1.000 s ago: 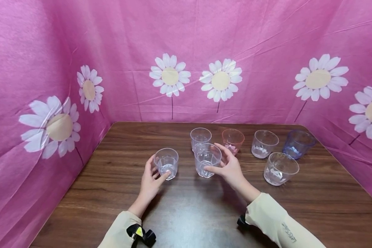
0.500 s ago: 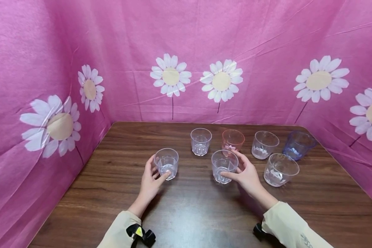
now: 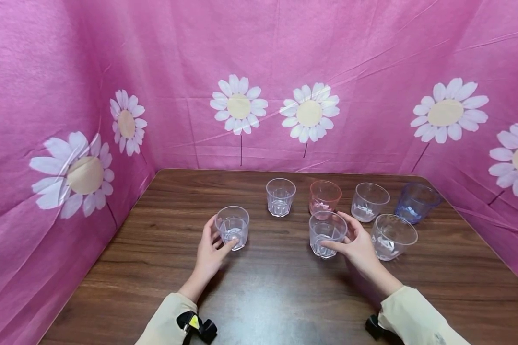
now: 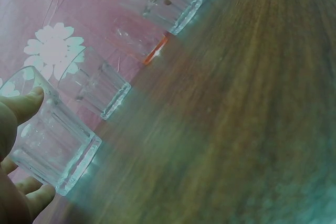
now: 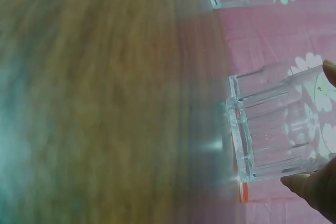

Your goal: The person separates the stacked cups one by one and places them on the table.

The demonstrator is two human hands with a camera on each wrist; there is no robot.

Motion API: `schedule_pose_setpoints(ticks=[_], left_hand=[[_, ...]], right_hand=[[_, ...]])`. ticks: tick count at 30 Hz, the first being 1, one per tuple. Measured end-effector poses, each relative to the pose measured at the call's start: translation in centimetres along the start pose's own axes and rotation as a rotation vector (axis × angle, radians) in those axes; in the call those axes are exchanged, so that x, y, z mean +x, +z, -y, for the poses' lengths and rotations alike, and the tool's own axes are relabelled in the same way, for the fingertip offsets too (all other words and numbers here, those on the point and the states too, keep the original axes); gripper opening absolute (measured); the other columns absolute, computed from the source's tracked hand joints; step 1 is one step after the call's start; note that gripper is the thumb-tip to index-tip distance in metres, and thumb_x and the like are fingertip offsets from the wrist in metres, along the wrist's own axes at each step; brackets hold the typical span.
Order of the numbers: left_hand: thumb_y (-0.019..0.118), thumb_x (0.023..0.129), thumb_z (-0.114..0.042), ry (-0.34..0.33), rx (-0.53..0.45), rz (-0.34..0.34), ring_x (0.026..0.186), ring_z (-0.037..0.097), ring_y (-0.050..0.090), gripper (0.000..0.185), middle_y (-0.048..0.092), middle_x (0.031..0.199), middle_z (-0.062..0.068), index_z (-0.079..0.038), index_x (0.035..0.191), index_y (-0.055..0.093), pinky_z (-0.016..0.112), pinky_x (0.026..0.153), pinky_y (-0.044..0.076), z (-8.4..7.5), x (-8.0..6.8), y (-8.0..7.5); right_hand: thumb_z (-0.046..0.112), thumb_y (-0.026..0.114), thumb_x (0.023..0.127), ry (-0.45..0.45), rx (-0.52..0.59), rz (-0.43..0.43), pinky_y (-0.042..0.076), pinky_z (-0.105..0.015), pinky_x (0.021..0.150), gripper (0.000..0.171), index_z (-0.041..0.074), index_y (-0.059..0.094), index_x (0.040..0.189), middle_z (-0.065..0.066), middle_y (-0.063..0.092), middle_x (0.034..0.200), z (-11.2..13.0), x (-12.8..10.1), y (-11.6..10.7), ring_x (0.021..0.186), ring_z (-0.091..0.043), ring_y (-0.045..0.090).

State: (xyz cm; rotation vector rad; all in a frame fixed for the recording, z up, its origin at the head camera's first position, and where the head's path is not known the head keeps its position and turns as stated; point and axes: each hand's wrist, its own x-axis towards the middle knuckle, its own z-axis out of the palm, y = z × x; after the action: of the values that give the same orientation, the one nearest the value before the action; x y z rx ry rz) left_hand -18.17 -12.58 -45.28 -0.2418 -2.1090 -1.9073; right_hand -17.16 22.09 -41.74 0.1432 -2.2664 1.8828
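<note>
My left hand [image 3: 212, 250] grips a clear faceted glass [image 3: 232, 228] standing on the table, thumb at its near side and fingers behind. In the left wrist view that glass [image 4: 55, 142] has its base on the wood. Farther right, my right hand [image 3: 357, 247] holds a second clear faceted glass [image 3: 326, 235] round its right side. The right wrist view shows this glass [image 5: 278, 132] upright, its base at or very near the tabletop; I cannot tell if it touches. A third faceted glass [image 3: 280, 199] stands behind, between the two held ones.
A pink glass [image 3: 325, 194] stands just behind the right-hand glass. To the right are two clear round glasses, one at the back [image 3: 369, 202] and a nearer one [image 3: 393, 237] close to my right hand, plus a blue glass [image 3: 416, 203]. Pink flowered cloth [image 3: 267, 148] borders the wooden table [image 3: 259, 287].
My right hand has carried its glass to the right and slightly nearer, from in front of the third faceted glass to in front of the pink one. My left hand has stayed in place.
</note>
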Motion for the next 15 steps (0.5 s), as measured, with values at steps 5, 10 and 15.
schedule_pose_setpoints(ticks=[5, 10, 15], left_hand=[[0.076, 0.082, 0.007, 0.002, -0.005, 0.000, 0.125, 0.051, 0.048, 0.079, 0.041, 0.143, 0.032, 0.006, 0.147, 0.031, 0.059, 0.102, 0.044, 0.04, 0.05, 0.02], [0.076, 0.082, 0.007, 0.001, -0.003, 0.001, 0.125, 0.051, 0.048, 0.079, 0.041, 0.144, 0.032, 0.006, 0.147, 0.031, 0.059, 0.102, 0.044, 0.09, 0.07, 0.02], [0.076, 0.082, 0.007, -0.001, 0.001, -0.001, 0.125, 0.051, 0.048, 0.079, 0.041, 0.143, 0.032, 0.006, 0.147, 0.031, 0.058, 0.102, 0.044, 0.10, 0.02, 0.06]], right_hand=[[-0.010, 0.082, 0.071, 0.018, -0.016, -0.025, 0.042, -0.010, 0.098, 0.083, -0.008, 0.039, 0.142, -0.018, 0.052, 0.136, 0.04, -0.02, -0.44, 0.119, -0.002, 0.052], [-0.015, 0.080, 0.070, 0.009, 0.054, -0.032, 0.043, -0.012, 0.099, 0.085, -0.010, 0.036, 0.142, 0.003, 0.057, 0.126, 0.18, -0.13, -0.66, 0.119, -0.004, 0.053], [-0.016, 0.078, 0.071, 0.021, 0.049, -0.019, 0.041, -0.010, 0.099, 0.085, -0.009, 0.033, 0.143, 0.011, 0.056, 0.123, 0.12, -0.21, -0.94, 0.119, -0.001, 0.052]])
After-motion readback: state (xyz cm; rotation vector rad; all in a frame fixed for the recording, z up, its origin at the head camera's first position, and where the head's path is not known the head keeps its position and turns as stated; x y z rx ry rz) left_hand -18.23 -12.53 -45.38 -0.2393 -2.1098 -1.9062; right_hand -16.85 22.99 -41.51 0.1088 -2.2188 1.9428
